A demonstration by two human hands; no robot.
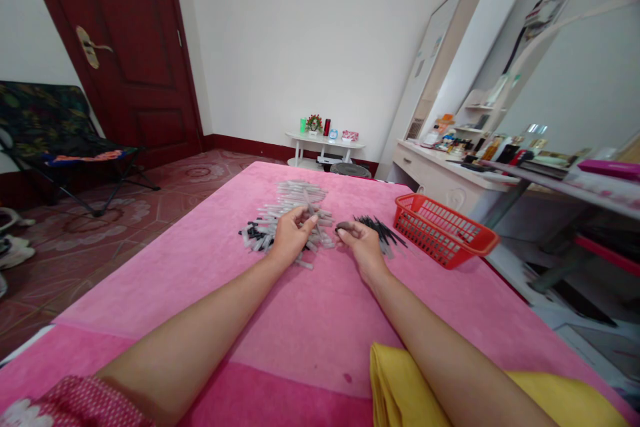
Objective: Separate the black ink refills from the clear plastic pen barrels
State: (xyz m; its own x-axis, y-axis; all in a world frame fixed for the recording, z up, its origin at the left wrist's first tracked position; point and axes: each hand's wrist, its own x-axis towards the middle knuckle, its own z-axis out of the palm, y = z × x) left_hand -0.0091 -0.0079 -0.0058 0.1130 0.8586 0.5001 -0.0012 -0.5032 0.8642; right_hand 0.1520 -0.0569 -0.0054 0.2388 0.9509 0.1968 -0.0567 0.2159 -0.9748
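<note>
A pile of translucent grey-white tubes that look like pen barrels (295, 195) lies in the middle of the pink-covered table (310, 320). My left hand (293, 233) is over the pile's near edge, thumb and fingers pinching one pen barrel (307, 199) that points up and away. Short black pieces like pen caps (257, 233) lie at the pile's left side. To the right, my right hand (363, 247) is closed in a pinch on a small dark piece, too small to name. Just beyond it rests a bunch of thin black sticks (383, 230).
A red plastic basket (445, 230) stands at the table's right edge. Yellow cloth (405, 387) lies under my right forearm. Further off are a white dressing table (450, 163) with bottles, a small white stand (325, 141), a folding chair (75, 147) and a dark red door (120, 47).
</note>
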